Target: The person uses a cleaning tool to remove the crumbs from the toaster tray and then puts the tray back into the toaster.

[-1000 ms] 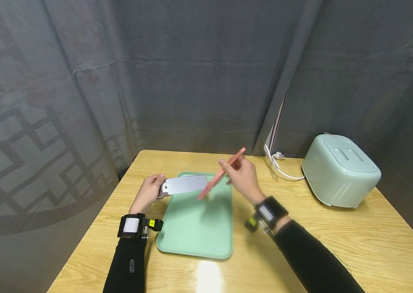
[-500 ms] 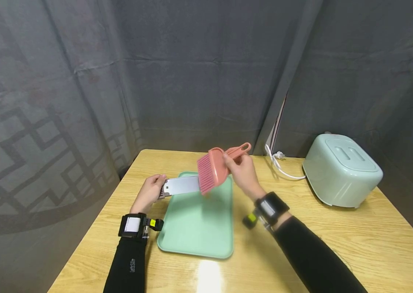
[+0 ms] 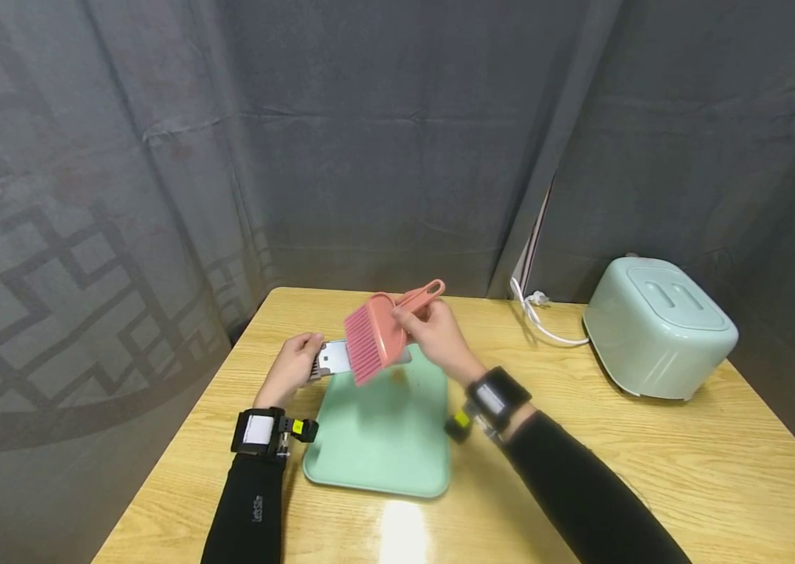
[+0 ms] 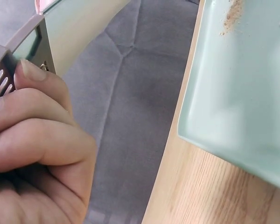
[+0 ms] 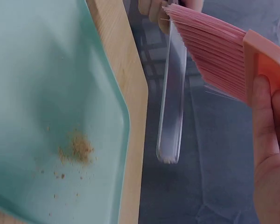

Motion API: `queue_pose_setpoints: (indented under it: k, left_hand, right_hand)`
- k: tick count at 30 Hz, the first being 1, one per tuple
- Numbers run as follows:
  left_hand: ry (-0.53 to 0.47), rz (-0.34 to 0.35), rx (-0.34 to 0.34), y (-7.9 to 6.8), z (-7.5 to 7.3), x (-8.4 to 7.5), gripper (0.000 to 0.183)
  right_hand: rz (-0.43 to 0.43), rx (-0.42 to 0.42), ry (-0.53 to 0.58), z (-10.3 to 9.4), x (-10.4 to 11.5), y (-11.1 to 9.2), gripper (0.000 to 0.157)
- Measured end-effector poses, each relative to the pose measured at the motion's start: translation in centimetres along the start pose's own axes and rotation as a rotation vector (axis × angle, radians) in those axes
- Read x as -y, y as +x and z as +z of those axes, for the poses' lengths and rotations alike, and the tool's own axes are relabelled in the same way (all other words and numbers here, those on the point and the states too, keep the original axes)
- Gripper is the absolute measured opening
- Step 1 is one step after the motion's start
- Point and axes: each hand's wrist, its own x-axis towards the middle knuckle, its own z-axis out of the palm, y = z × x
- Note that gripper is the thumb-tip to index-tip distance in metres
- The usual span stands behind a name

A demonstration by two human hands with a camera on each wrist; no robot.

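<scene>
My left hand (image 3: 290,368) grips the slotted grey end of a shallow metal crumb tray (image 3: 335,358), which juts out to the right above a mint-green tray (image 3: 376,462). A pink brush (image 3: 377,335) is pinched by its handle base in my right hand (image 3: 441,338). Its bristles lie across the crumb tray close to my left fingers and hide much of the metal. Seen from the right wrist, the crumb tray (image 5: 171,107) has some pale bits at its far end. Brown crumbs (image 5: 79,148) are scattered in a small heap on the green tray.
At the right of the wooden table (image 3: 545,439) stands a mint-green toaster (image 3: 658,329). Its white cord (image 3: 545,333) runs back to the grey curtain (image 3: 397,157) behind the table.
The brush has turned from edge-on to show its broad face. My right hand has carried it leftward along the crumb tray toward my left hand, which has stayed nearly still.
</scene>
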Motion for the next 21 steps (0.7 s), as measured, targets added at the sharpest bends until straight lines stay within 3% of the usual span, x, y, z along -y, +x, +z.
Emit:
queue_pose_setpoints:
  k: [12,21]
  left_hand:
    - [-0.015,0.024,0.016,0.0,0.6,-0.3,0.042]
    - [-0.024,0.007,0.020,-0.2,0.6,-0.2,0.041]
  right_hand:
    - [0.005,0.025,0.004,1.9,-0.6,0.5,0.027]
    - [0.030,-0.023,0.008,1.9,-3.7,1.3,0.027]
